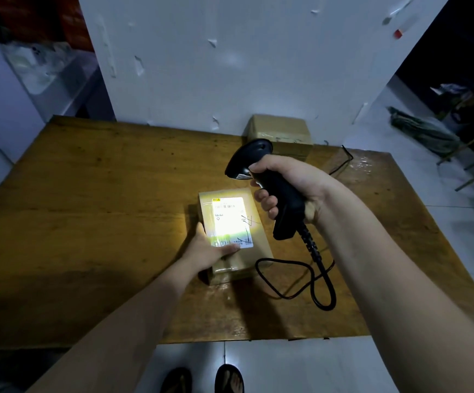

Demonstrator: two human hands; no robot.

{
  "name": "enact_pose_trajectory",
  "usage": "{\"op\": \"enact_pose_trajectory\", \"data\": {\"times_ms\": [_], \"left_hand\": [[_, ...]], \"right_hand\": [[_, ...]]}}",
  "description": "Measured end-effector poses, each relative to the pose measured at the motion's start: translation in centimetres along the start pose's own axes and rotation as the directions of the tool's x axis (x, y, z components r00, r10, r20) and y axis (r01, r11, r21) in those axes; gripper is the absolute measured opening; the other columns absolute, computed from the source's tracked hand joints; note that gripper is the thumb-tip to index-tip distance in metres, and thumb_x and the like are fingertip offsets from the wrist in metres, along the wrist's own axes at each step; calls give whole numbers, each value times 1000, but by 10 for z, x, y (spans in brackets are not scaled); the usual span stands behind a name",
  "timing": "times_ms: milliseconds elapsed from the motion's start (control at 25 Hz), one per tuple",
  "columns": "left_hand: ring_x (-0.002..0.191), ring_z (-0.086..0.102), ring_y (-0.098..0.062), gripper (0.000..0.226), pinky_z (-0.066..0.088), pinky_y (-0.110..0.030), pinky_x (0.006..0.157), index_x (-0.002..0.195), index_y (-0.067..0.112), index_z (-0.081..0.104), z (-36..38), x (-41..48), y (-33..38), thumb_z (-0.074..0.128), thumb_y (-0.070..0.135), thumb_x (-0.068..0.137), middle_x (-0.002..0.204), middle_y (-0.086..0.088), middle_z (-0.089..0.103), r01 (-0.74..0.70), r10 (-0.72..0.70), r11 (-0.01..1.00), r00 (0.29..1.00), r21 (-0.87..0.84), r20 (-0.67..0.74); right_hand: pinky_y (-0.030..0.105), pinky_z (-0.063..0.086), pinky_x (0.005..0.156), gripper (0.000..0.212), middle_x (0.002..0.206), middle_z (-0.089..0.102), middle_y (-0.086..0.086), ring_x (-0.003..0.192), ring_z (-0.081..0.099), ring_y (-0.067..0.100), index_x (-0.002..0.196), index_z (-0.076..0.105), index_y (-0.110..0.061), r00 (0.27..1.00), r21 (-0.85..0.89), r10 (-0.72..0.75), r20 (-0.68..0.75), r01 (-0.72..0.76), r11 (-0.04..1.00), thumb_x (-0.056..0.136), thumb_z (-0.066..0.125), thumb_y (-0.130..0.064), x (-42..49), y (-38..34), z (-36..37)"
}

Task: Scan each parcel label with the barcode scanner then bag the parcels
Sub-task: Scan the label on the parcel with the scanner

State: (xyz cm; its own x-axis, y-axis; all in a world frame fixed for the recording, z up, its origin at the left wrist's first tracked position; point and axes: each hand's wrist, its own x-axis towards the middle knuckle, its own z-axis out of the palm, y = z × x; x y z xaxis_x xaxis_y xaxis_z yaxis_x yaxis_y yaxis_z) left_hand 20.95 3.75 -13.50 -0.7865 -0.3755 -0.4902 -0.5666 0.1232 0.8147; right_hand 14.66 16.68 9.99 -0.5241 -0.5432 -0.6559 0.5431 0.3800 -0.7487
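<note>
The table is a big wooden top, and the parcel lies flat on it, right in front of me. Beyond the parcel, against the white wall, sits a second box, taped shut and well apart from it. My right hand hangs above the parcel's right edge, all its fingers wrapped tight round the grip of the scanner, forefinger up by the trigger. The scanner's head points down and left at the parcel, not touching it. My left hand holds the parcel at its near left side: thumb flat on top, the other fingers lying along the left wall. The label covers most of the parcel's top and glows white under the scanner's light; my thumb tip rests on its near edge. The cable drops from the grip and loops on the wood just right of the parcel.
</note>
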Motion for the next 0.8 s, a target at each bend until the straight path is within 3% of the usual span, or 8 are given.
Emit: {"op": "enact_pose_trajectory", "data": {"times_ms": [120, 240, 800], "left_hand": [[118, 52, -20, 124, 45, -43, 101, 139, 17, 25, 0, 0, -1, 88, 55, 39, 131, 2, 55, -11, 11, 999, 1000, -33, 13], [117, 54, -20, 136, 46, -44, 100, 139, 19, 25, -1, 0, -1, 85, 65, 26, 130, 3, 56, -15, 17, 998, 999, -55, 29], [120, 52, -22, 122, 45, -43, 100, 143, 17, 22, 0, 2, -2, 89, 50, 46, 132, 0, 54, -23, 23, 1000, 999, -21, 25]], "right_hand": [[14, 36, 32, 20, 50, 43, 0, 32, 41, 7, 84, 41, -10, 1000, 15, -2, -7, 2, 1000, 90, 51, -26, 1, 0, 3], [14, 36, 31, 21, 50, 42, 1, 31, 40, 7, 82, 42, -10, 1000, 46, -2, -11, 3, 999, 91, 50, -26, 1, 1, 5], [15, 37, 31, 20, 51, 42, 1, 31, 41, 7, 84, 42, -9, 1000, 52, 0, -8, 0, 999, 90, 51, -26, -2, -1, 4]]}}
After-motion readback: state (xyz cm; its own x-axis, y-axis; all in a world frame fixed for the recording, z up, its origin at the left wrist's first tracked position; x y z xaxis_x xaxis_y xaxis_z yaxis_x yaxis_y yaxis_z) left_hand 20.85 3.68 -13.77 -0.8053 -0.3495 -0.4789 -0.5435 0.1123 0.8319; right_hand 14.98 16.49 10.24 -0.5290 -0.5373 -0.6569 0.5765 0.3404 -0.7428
